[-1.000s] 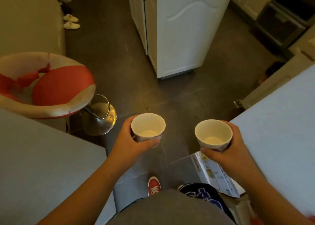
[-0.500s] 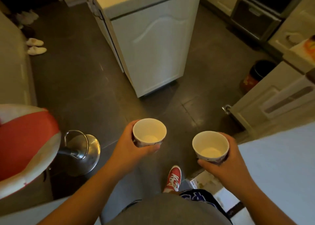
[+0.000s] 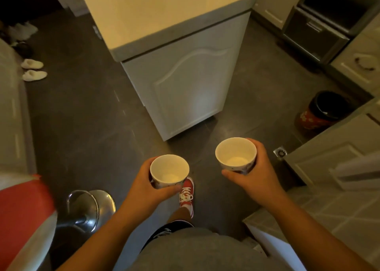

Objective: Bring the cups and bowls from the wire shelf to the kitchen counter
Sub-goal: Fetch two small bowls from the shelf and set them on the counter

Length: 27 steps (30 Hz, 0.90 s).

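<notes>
The left hand point(image 3: 144, 185) is wrapped around 1 white cup point(image 3: 169, 171), fingers curled on its patterned side, thumb under the near edge. The right hand point(image 3: 257, 173) grips a 2nd white cup point(image 3: 235, 154) the same way, held a little higher and farther forward. Both cups are upright, look empty, and are carried in the air above the dark floor point(image 3: 86, 114), well apart from each other. A red sneaker point(image 3: 186, 192) shows just below the left cup. Ahead stands a white cabinet with a pale desk point(image 3: 164, 9) top. A chrome stool base point(image 3: 90, 207) sits to the left.
</notes>
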Available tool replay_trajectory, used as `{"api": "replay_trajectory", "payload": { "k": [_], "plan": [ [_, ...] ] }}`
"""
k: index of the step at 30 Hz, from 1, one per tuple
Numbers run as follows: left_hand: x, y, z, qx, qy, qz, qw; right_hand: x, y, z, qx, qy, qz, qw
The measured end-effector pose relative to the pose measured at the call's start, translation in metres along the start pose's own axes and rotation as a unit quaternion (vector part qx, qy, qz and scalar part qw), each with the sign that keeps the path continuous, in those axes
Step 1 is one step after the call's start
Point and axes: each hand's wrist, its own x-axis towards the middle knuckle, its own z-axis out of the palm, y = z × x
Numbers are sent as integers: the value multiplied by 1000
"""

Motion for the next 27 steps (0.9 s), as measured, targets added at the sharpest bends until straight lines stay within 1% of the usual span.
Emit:
{"api": "replay_trajectory", "payload": {
  "k": [5, 9, 12, 17, 21, 24, 27],
  "plan": [
    [110, 34, -7, 1, -66, 23, 998, 65, -8, -12, -8, 51, 34, 998],
    [190, 68, 6, 29, -151, 52, 987, 92, -10, -37, -12, 115, 64, 991],
    [238, 98, 37, 47, -206, 79, 974, 102, -4, -61, 10, 169, 90, 981],
    [295, 147, 116, 45, -273, 104, 955, 115, 19, -105, 35, 240, 135, 961],
    [333, 184, 184, 57, -305, 121, 943, 137, 40, -149, 36, 274, 144, 950],
    [361, 209, 225, 56, -301, 131, 943, 167, 50, -188, 37, 278, 145, 949],
    [382, 231, 252, 61, -294, 126, 946, 204, 53, -225, 35, 274, 141, 951]
  ]
}}
